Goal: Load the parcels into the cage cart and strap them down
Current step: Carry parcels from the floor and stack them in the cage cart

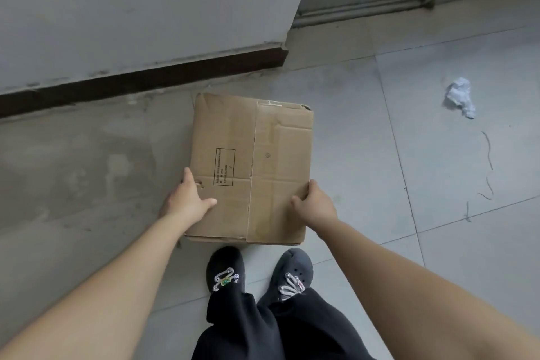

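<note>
1. Parcel [251,166], a flat brown carton with creased, taped flaps, sits low at the floor [438,172], just ahead of the shoes [225,269] and near the dark skirting [140,82]. I cannot tell whether it rests on the tiles or is a shade lifted.
2. Left grip [187,202] holds the carton's left edge towards the near corner, with the thumb laid on top and the fingers down over the side.
3. Right grip [314,204] holds the opposite edge in the same way, thumb on top and fingers curled over the side. Both grips are closed on the parcel.
4. Crumpled paper [460,96] lies well apart to the right, with a few thin strands on the tiles beyond it.
5. By my reading, the step in hand is picking this parcel up for loading. No cage cart or strap is in view, so strapping is not yet begun.
6. The next move calls for a level two-handed lift. The fingers would be better under the base than pinching the sides, because the carton looks soft. After that comes a turn towards the cart, wherever it stands.
</note>
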The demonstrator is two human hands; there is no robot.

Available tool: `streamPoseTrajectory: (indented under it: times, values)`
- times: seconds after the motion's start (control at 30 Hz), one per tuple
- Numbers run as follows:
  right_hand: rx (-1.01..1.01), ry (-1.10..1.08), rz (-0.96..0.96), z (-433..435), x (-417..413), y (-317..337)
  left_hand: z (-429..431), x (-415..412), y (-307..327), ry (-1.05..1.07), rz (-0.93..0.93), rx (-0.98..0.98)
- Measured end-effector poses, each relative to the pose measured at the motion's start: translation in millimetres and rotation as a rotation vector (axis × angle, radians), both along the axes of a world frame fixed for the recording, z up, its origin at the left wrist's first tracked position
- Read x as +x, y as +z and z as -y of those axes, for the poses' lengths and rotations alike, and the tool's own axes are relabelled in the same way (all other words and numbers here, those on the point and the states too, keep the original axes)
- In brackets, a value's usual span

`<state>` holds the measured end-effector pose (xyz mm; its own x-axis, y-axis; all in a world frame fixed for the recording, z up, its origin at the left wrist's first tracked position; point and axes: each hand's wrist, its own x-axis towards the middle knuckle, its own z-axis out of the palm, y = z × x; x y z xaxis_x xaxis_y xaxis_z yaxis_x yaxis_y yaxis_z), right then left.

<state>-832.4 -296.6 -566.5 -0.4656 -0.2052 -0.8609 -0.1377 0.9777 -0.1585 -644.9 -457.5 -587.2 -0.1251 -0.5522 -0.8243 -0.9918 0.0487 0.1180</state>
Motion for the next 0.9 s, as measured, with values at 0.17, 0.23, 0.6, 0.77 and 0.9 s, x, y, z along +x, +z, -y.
streamPoseTrajectory:
  times: [0.17, 0.23, 0.6, 0.77, 0.9]
  values:
    - [-0.052, -0.173, -0.056, 4, 10, -8, 1, 2, -9, 0.246, -0.094, -0.031]
    - [-0.083, -0.170, -0.101, 5, 10, 6, 3, 4, 3, 0.305, -0.130, -0.034]
    - [-0.323, -0.142, -0.158, 43, 24, 173, 6, 44, 181, 0.696, -0.396, -0.150]
    - [-0.449, -0.042, -0.189, 63, 38, 268, -6, 71, 271, 0.885, -0.487, -0.267]
    - [-0.552, 0.098, -0.208, 75, 55, 339, -22, 102, 332, 1.000, -0.565, -0.346]
